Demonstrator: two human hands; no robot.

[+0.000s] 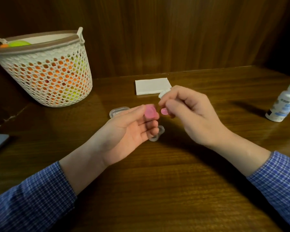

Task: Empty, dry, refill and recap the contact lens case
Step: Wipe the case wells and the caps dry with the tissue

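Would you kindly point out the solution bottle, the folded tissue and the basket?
solution bottle [282, 102], head view, on its label.
folded tissue [151, 86], head view, on its flat middle.
basket [45, 76], head view, on its perforated wall.

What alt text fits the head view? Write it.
Over a wooden table, the left hand holds a pink cap; the right hand pinches another pink piece and white tissue. Nearby: clear lens case, folded napkin, white bottle, mesh basket.
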